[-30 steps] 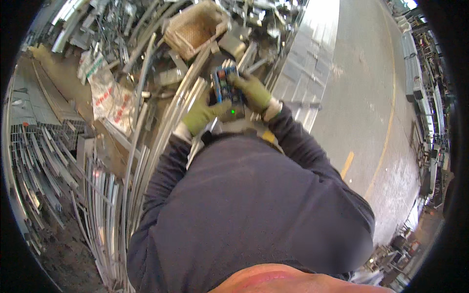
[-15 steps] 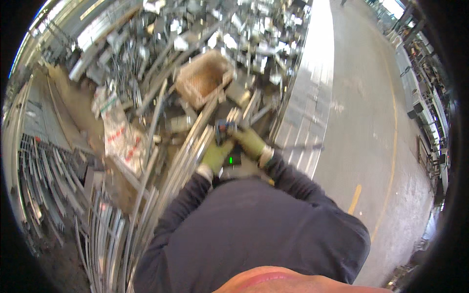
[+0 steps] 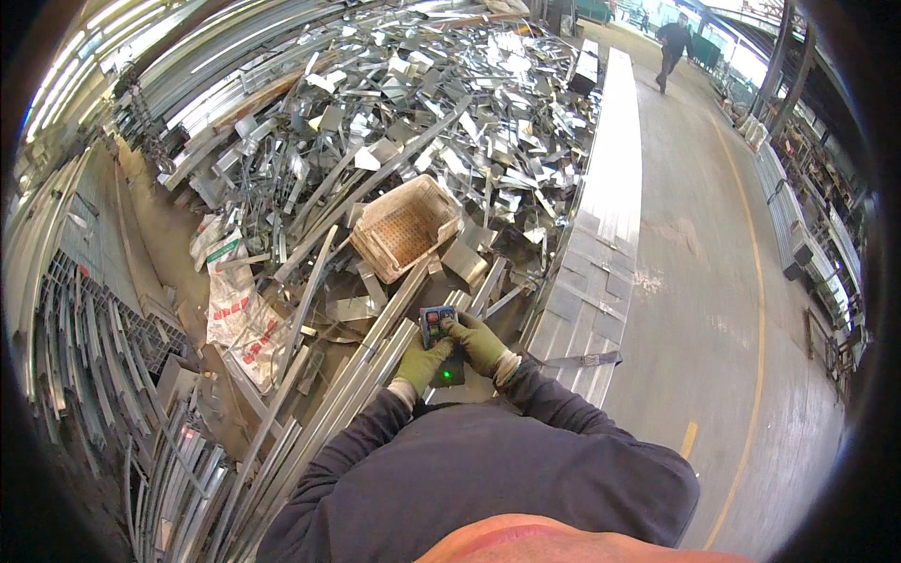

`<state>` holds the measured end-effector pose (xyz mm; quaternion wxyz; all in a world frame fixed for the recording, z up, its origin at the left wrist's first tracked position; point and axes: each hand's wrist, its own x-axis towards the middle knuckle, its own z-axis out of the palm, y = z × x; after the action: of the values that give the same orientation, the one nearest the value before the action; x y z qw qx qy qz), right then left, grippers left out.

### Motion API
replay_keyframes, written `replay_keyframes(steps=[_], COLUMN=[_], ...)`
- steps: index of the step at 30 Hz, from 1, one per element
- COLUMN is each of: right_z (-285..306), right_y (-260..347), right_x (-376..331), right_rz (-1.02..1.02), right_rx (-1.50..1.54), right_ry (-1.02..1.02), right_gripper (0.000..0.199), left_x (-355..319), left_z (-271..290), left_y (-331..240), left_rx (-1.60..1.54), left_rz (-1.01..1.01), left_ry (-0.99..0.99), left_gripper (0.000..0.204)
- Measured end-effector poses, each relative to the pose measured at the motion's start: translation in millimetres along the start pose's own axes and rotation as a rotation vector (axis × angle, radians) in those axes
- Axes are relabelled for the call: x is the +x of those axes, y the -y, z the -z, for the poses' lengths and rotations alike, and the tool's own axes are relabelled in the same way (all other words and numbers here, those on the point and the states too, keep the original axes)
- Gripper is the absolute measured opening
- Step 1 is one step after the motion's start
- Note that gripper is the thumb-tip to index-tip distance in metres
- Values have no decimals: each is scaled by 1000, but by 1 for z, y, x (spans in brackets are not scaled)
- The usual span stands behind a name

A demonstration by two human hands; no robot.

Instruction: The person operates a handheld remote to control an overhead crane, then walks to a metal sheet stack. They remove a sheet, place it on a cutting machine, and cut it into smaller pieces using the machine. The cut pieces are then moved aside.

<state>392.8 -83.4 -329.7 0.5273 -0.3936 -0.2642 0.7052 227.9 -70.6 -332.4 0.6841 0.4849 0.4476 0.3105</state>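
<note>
A dark handheld remote control [image 3: 435, 317] with coloured buttons is held upright in front of my chest; a green light glows near its lower end. My left hand [image 3: 419, 362], in a green glove, is closed round its left side. From the right, my right hand [image 3: 480, 345], gloved alike, grips the remote with its thumb near the buttons. My fingers partly cover its middle. Beyond the remote lies a tilted, dirty plastic crate [image 3: 373, 246] with a perforated base, resting on metal scrap.
A large heap of metal offcuts [image 3: 507, 103] spreads ahead. Long metal profiles [image 3: 361, 375] lie at my left, near a white woven sack [image 3: 246, 314]. Stacked flat metal lengths [image 3: 587, 272] border the concrete aisle [image 3: 699, 281] at right. Another person [image 3: 673, 47] walks far down the aisle.
The view has steadied and tilted up slightly, so the scrap heap and crate sit lower, and the distant person now shows. Both hands keep hold of the remote.
</note>
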Motion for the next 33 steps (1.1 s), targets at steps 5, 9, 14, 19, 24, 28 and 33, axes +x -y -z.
replay_keyframes(steps=[5, 9, 14, 19, 24, 28, 33], right_z=[-1, 0, 4, 10, 14, 15, 15], right_y=[4, 8, 7, 4, 3, 4, 3], right_x=[-2, -4, -5, -3, -5, -6, -7], right_rz=[-17, -19, 2, 8, -16, -11, -12], right_rx=[34, 11, -67, -93, -91, -23, -53], right_ry=[7, -7, 3, -2, 3, 13, -27], right_gripper=[40, 39, 39, 40, 39, 38, 38], left_x=[3, 3, 1, 2, 0, 2, 3], left_z=[-6, -9, -9, -12, -13, -10, -7], left_y=[4, 7, 7, 6, 7, 8, 4], left_rx=[-73, -103, -118, -77, -113, -20, -8], left_rz=[-62, -43, -36, 11, -45, -63, -52], left_ry=[-42, -13, 4, 9, 32, 62, 124], left_gripper=[33, 37, 42, 46, 45, 46, 48])
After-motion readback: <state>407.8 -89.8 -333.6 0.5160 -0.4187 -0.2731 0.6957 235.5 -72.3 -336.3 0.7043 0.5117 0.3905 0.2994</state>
